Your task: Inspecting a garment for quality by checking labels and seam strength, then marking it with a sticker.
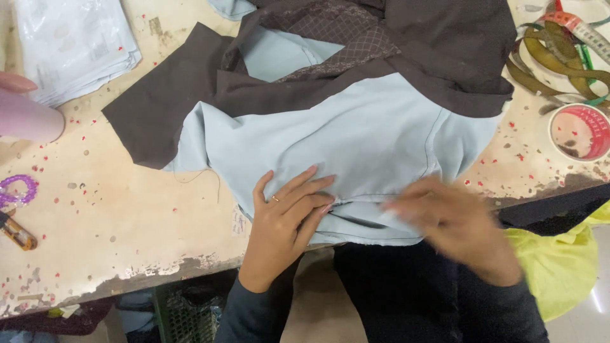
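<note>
Pressing pale blue fabric (pixel 356 136) flat at the near edge of a worn table (pixel 114 216).

Left hand (pixel 286 219) spread open, palm down on the near hem, ring on one finger; right hand (pixel 454 219) just right of it, blurred — grip impossible to tell. Blue cloth lying mid-table under dark brown fabric (pixel 445 44) on the far side. Far right — a tape roll (pixel 579 131) and coiled olive straps (pixel 553 57); far left, stacked plastic bags (pixel 76 44); purple beads (pixel 16 189) at the left edge.

A pale blue garment piece (pixel 356 136) lies spread flat, brown fabric (pixel 190 95) overlapping its top.
</note>
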